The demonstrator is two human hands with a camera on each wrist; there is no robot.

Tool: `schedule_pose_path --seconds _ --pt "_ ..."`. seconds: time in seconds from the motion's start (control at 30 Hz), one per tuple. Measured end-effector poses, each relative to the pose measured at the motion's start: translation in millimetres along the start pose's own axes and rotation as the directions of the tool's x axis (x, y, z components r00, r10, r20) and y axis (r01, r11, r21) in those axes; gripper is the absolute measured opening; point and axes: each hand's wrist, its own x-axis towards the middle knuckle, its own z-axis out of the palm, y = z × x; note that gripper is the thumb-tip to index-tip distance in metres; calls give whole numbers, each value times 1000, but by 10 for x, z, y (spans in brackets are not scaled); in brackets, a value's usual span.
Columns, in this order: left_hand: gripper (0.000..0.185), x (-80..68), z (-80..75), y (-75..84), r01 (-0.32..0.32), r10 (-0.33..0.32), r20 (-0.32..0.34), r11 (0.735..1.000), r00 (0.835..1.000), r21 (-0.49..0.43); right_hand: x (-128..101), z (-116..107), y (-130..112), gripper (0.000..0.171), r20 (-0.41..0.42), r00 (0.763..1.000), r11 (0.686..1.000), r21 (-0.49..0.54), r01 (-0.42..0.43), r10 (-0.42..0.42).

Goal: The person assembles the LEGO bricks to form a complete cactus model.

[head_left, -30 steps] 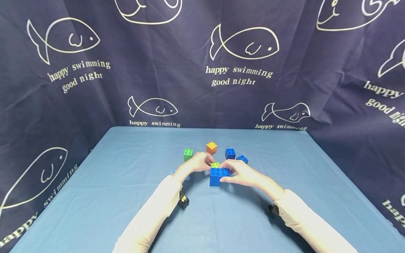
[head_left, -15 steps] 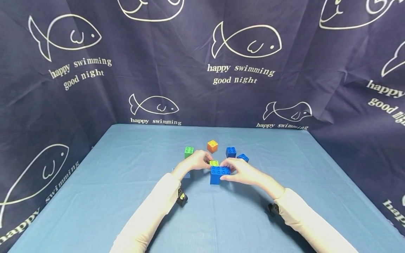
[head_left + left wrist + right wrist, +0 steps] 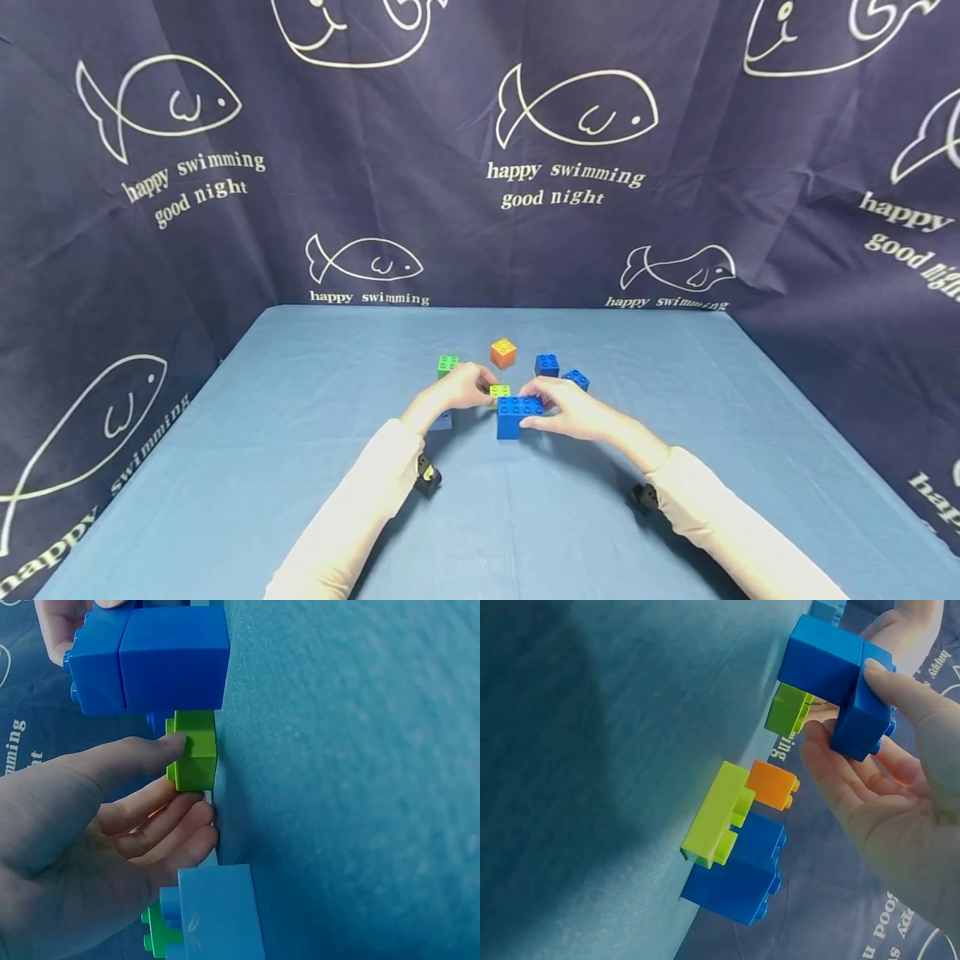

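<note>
Unmoved hands | lime block point(image 3: 499, 391): small, studded | blue block point(image 3: 519, 415): large

We are at a staged recording corner, not a lived-in room. A dark navy curtain point(image 3: 480, 150) printed with white fish and the words "happy swimming good night" closes us in on three sides, and our desk point(image 3: 300, 467) is draped in plain blue cloth. Toy building blocks point(image 3: 502, 352) sit on it, and small cameras point(image 3: 429, 475) are strapped at our wrists.

large blue brick point(image 3: 519, 414), lime brick point(image 3: 499, 390) just behind
</note>
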Motion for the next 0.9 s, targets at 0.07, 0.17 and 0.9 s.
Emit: schedule_pose_path --seconds 0.07,0.17,0.9 --pt "34 -6 14 -6 -4 4 1 1000 1000 6 0 17 11 31 -5 1000 1000 0 4 -4" --pt "36 -2 28 -9 -7 7 1 1000 1000 14 1 32 24 31 -13 1000 1000 -7 5 -5" --pt "30 14 -18 -96 15 -17 -30 997 999 -75 40 62 66 35 -39 999 1000 2 27 -27"
